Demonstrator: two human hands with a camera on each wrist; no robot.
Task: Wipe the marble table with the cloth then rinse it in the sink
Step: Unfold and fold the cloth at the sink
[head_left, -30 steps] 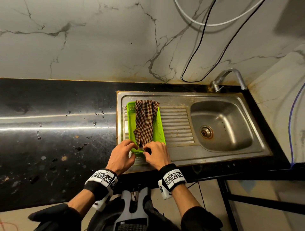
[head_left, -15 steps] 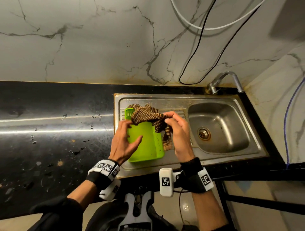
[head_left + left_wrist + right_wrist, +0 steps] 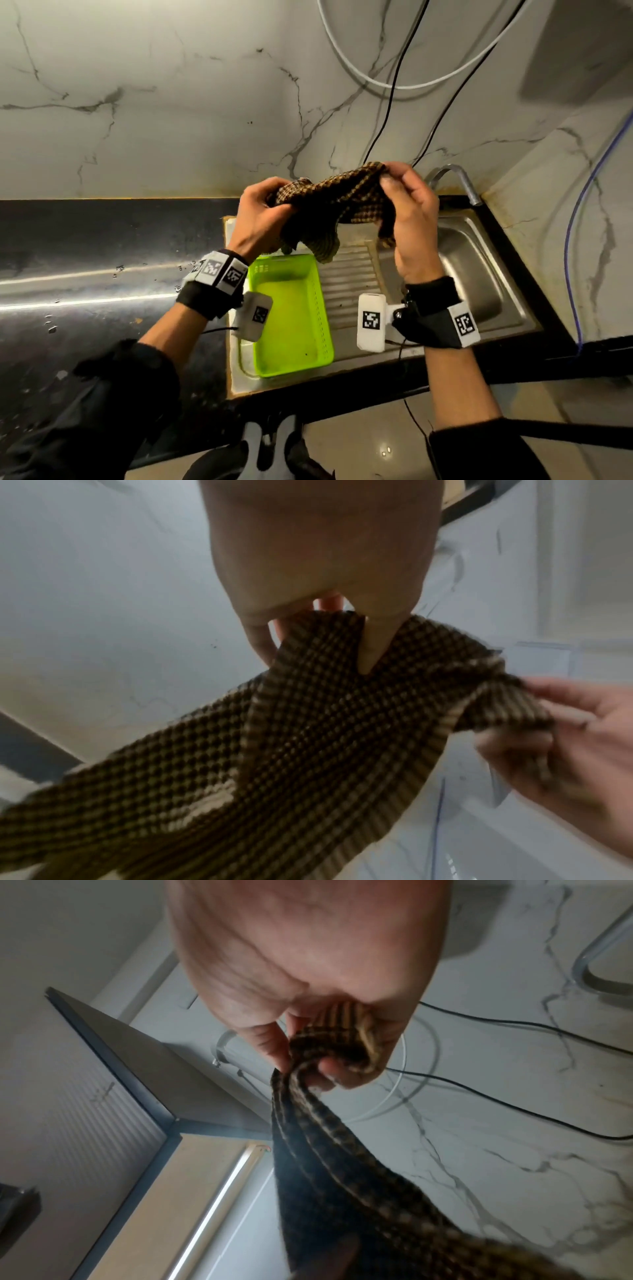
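Left hand (image 3: 261,215) and right hand (image 3: 409,209) each pinch an end of the brown checked woven cloth (image 3: 337,202), held aloft above the steel sink's (image 3: 486,274) ribbed drainboard. Its long axis runs nine to three o'clock, slack middle drooping toward six. Directly below at six sits the lime-green plastic tray (image 3: 291,318); the black stone countertop (image 3: 85,274) stretches toward nine.

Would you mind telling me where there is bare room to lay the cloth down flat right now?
The dark counter left of the sink is bare but for water drops. The ribbed drainboard between the green tray and the basin is free too. Both hands, left hand and right hand, hold the cloth above the tray.
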